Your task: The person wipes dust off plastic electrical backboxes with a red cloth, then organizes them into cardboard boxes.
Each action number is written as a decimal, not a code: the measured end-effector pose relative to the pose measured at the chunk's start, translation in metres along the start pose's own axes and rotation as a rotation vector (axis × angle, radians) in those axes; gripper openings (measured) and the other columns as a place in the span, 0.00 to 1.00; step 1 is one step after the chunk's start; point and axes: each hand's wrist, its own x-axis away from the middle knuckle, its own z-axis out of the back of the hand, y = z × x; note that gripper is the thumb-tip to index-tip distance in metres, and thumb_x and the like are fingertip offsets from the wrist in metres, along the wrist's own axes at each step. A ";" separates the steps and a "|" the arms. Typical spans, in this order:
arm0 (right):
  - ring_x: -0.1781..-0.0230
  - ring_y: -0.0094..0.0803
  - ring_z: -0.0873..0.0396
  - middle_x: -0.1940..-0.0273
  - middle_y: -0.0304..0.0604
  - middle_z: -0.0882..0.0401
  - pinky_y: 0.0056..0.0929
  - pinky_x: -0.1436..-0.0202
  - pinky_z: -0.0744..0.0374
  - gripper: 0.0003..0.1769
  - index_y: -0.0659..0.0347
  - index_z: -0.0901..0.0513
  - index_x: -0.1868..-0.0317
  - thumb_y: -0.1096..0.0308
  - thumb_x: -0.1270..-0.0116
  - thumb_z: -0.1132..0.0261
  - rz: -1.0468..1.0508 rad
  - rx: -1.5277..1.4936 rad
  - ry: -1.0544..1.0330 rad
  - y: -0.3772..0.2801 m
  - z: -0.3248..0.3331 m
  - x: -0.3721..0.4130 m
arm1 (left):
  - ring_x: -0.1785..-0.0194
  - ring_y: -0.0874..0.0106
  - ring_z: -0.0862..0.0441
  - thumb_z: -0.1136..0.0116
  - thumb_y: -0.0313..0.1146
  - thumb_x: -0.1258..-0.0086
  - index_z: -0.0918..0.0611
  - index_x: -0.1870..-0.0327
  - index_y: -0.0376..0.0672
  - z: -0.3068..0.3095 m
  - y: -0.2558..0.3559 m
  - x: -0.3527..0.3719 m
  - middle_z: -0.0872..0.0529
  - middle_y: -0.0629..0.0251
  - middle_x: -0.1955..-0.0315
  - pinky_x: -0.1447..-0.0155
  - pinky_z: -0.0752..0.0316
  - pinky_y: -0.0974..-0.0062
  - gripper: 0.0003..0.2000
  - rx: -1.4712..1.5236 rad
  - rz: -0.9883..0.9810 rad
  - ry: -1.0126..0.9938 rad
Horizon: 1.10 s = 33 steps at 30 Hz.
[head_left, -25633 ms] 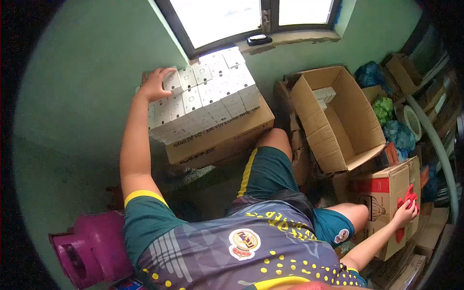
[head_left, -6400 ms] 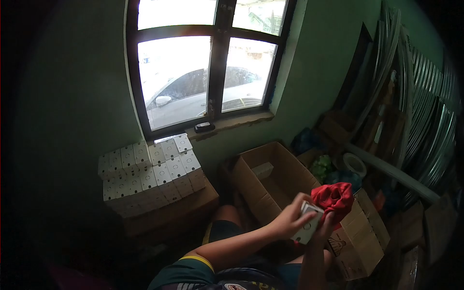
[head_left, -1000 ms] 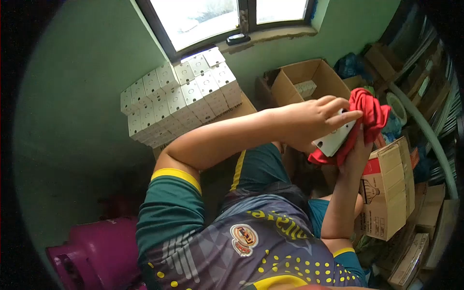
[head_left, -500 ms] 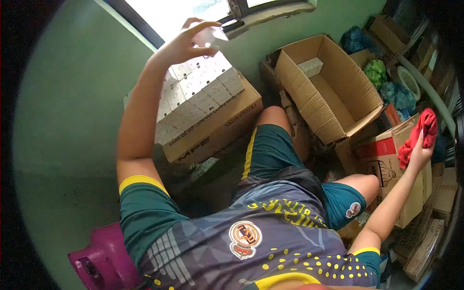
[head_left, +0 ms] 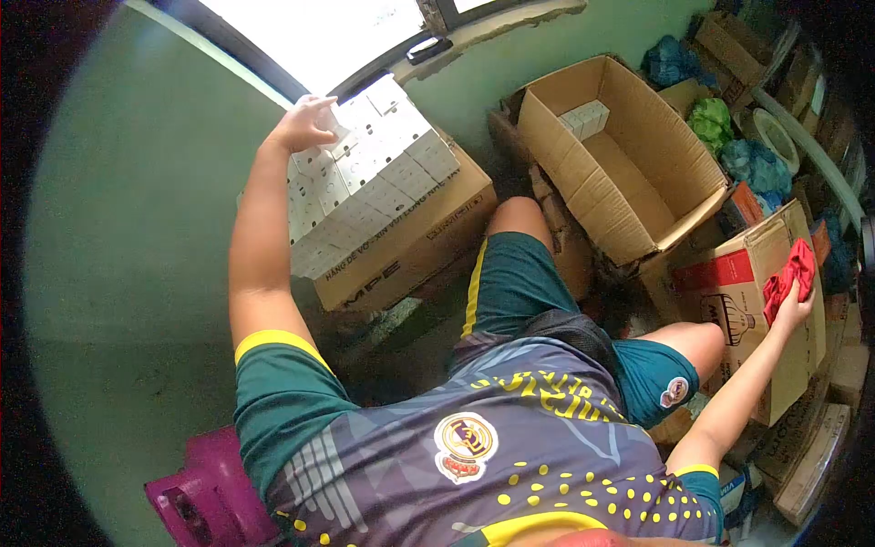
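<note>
At the upper left, my left hand [head_left: 303, 126] pinches a small white box [head_left: 341, 122] between thumb and fingers, at the left side of a stack of similar white boxes [head_left: 387, 146]. Those boxes stand in close rows, with round marks on their faces, on top of a brown carton [head_left: 401, 242] with dark printing. Out to the right, my right hand [head_left: 793, 308] has its fingers closed round a crumpled red cloth [head_left: 791, 278], over a carton [head_left: 729, 301] with a red panel and a lamp drawing.
A tall open carton [head_left: 629, 173] holds a few white boxes [head_left: 585, 119] at its far end. Plastic bags [head_left: 709, 126] and a roll of tape [head_left: 773, 141] lie at the right. Behind the stack is a window [head_left: 319, 36]; a purple object [head_left: 210, 492] stands low at the left.
My left hand has come down and left with the white box, from above the stack to its left side. My right hand has lowered slightly with the red cloth.
</note>
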 end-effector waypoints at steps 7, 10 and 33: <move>0.40 0.47 0.18 0.39 0.54 0.17 0.40 0.36 0.24 0.31 0.66 0.20 0.36 0.54 0.32 0.29 -0.083 -0.099 -0.090 -0.023 0.014 0.004 | 0.26 0.57 0.31 0.28 0.40 0.51 0.26 0.26 0.48 -0.009 0.003 0.003 0.28 0.49 0.30 0.23 0.33 0.64 0.43 -0.046 -0.009 0.007; 0.41 0.46 0.18 0.39 0.53 0.17 0.39 0.36 0.24 0.31 0.66 0.20 0.36 0.54 0.32 0.29 -0.088 -0.132 -0.056 -0.018 0.010 0.006 | 0.26 0.57 0.31 0.27 0.40 0.52 0.26 0.26 0.47 -0.010 0.011 0.004 0.28 0.49 0.30 0.23 0.33 0.64 0.44 -0.044 0.030 -0.015; 0.43 0.40 0.17 0.41 0.51 0.15 0.37 0.37 0.22 0.28 0.67 0.19 0.38 0.59 0.33 0.28 -0.127 -0.056 -0.064 -0.040 0.020 0.010 | 0.32 0.54 0.27 0.23 0.37 0.55 0.30 0.23 0.58 -0.006 0.018 0.005 0.27 0.50 0.36 0.25 0.29 0.59 0.49 0.033 0.000 -0.065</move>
